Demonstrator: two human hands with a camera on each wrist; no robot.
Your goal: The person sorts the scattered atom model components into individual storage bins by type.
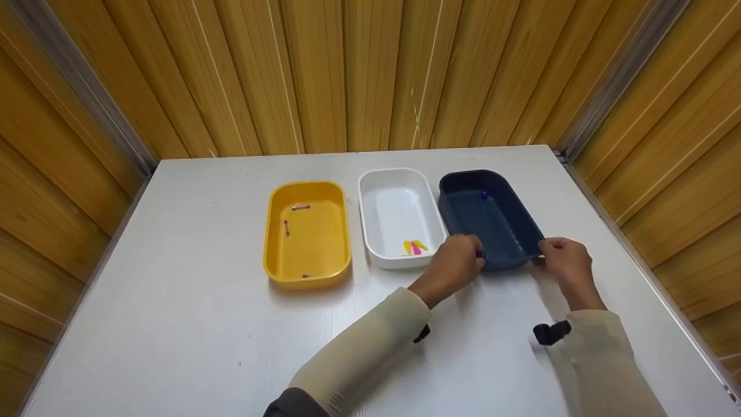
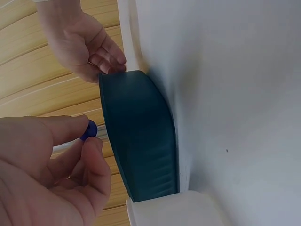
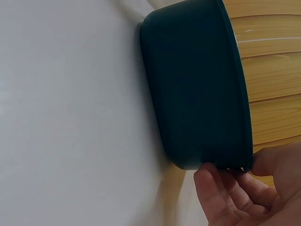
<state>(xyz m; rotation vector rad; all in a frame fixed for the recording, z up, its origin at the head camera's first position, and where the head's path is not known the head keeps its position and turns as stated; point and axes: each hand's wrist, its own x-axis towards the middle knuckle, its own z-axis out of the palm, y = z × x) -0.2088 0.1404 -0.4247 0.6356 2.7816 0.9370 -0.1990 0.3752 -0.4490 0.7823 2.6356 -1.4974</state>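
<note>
My left hand (image 1: 451,267) pinches a small, round, dark blue piece (image 2: 89,130) between thumb and fingertip; its exact kind is unclear. That hand is over the near left corner of the dark blue tray (image 1: 498,231). At the tray's near right corner, my right hand (image 1: 570,267) grips the rim, thumb on top and fingers beneath, as the right wrist view shows. Another small blue piece (image 1: 484,194) lies inside near the tray's far end.
Left of the dark blue tray stands a white tray (image 1: 399,200) holding several yellow and pink pieces (image 1: 415,248). Farther left, a yellow tray (image 1: 315,240) contains small purplish pieces (image 1: 301,207). All three trays are on a white table (image 1: 191,278), with wood-patterned walls (image 1: 370,75) around it.
</note>
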